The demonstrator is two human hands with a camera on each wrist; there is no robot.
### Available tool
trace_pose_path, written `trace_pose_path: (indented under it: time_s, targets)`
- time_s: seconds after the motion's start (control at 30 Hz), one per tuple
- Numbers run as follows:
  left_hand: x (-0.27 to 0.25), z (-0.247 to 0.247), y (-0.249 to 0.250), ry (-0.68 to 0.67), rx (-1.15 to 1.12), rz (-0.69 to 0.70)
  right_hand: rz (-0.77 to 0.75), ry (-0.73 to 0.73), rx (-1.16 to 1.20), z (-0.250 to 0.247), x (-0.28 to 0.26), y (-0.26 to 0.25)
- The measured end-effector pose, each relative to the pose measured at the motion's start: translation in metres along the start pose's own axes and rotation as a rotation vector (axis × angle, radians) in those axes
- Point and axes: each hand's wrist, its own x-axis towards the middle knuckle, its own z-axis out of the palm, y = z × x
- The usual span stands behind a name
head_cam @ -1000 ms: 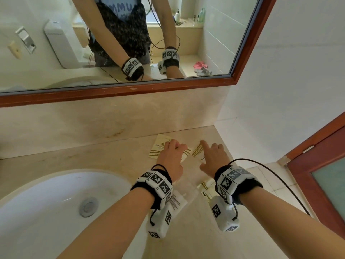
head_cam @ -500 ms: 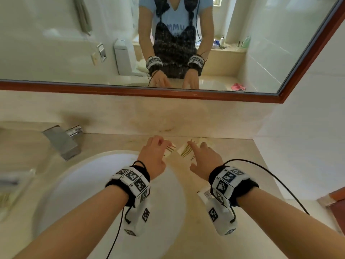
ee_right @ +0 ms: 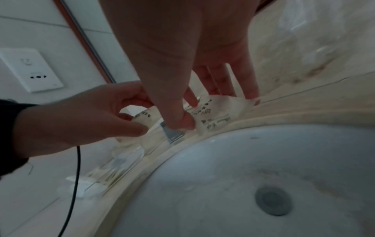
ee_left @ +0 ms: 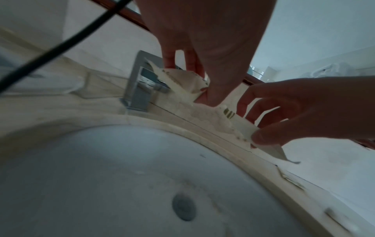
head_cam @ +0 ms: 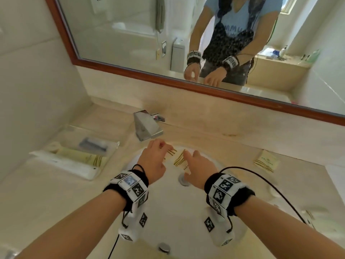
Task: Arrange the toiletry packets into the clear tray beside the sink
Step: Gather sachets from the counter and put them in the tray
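Observation:
Two cream packets with gold stripes are held in the air over the back rim of the sink (head_cam: 130, 161). My left hand (head_cam: 160, 146) pinches the left packet (head_cam: 171, 152), close to the faucet. My right hand (head_cam: 186, 156) pinches the right packet (head_cam: 179, 159) between thumb and fingers. The wrist views show each grip: the left packet (ee_left: 182, 83) and the right packet (ee_right: 217, 110). The clear tray (head_cam: 112, 144) sits on the counter left of the sink and holds a dark wrapped item and cream packets. A third cream packet (head_cam: 267, 162) lies on the counter to the right.
A chrome faucet (head_cam: 147, 126) stands behind the basin, just beyond my left hand. A long white wrapped item (head_cam: 63, 163) lies in front of the tray. The mirror's wooden frame (head_cam: 205, 90) runs above the backsplash. A black cable (head_cam: 261, 180) trails from my right wrist.
Both hands have carried their packets leftward from the right counter to over the sink. My view has swung left, bringing the faucet and the clear tray into sight.

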Motion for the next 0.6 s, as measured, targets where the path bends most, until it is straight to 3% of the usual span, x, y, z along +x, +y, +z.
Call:
trace_pose_path:
  time_s: [0.37,0.6]
  targets:
    - [-0.046,-0.061,-0.144,0.036,-0.013,-0.098,-0.096,-0.060,-0.012,0.008,0.061,-0.142]
    - [-0.065,-0.097,-0.228,0.005,0.034,-0.258,-0.188,-0.049,-0.013,0.006,0.108,-0.225]
